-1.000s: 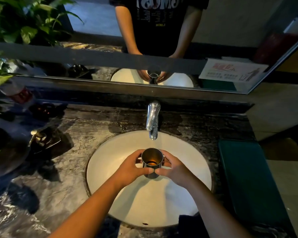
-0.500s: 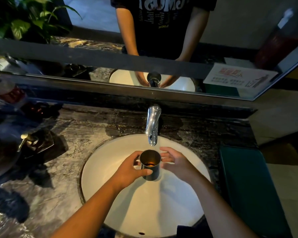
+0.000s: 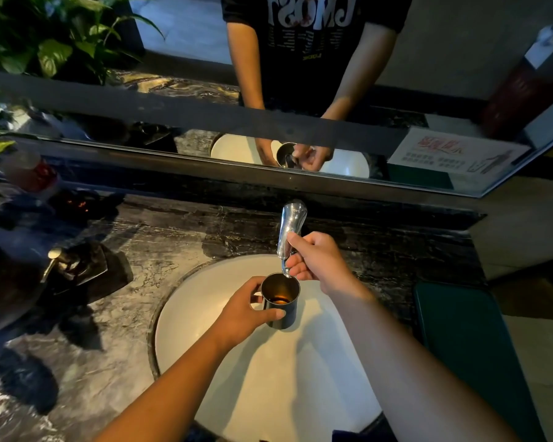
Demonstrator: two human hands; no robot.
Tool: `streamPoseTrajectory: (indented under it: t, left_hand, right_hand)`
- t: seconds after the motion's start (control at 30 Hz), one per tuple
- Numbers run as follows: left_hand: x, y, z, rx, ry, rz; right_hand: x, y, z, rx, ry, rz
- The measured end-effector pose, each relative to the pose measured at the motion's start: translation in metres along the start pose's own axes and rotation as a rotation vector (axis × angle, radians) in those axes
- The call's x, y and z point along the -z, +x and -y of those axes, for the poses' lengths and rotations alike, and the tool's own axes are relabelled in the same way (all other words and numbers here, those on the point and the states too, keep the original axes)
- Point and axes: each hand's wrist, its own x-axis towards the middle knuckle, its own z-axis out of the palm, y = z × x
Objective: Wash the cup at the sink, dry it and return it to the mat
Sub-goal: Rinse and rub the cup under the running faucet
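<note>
A dark metal cup stands upright in the air over the round white sink, its mouth just under the chrome faucet spout. My left hand wraps around the cup from the left. My right hand is off the cup and rests against the right side of the faucet spout, fingers curled around it. No water stream is visible. A dark green mat lies on the counter to the right of the sink.
The marble counter holds a brass-topped soap dispenser at left, with a plant and a red-labelled bottle behind. A mirror with a shelf bar runs along the back wall. A notice card leans at right.
My right hand has let go of the cup and risen to the faucet spout. The left hand alone now holds the cup, a little lower and left of the spout.
</note>
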Motion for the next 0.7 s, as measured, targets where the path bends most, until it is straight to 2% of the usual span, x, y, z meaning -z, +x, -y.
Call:
streamPoseTrajectory:
  t: [0.5, 0.7]
  left_hand:
    - [-0.007, 0.005, 0.002, 0.003, 0.03, 0.028]
    - [-0.005, 0.009, 0.001, -0.005, 0.027, 0.022]
  right_hand:
    - [-0.006, 0.007, -0.015, -0.007, 0.052, 0.155]
    - [-0.001, 0.005, -0.02, -0.015, 0.127, 0.138]
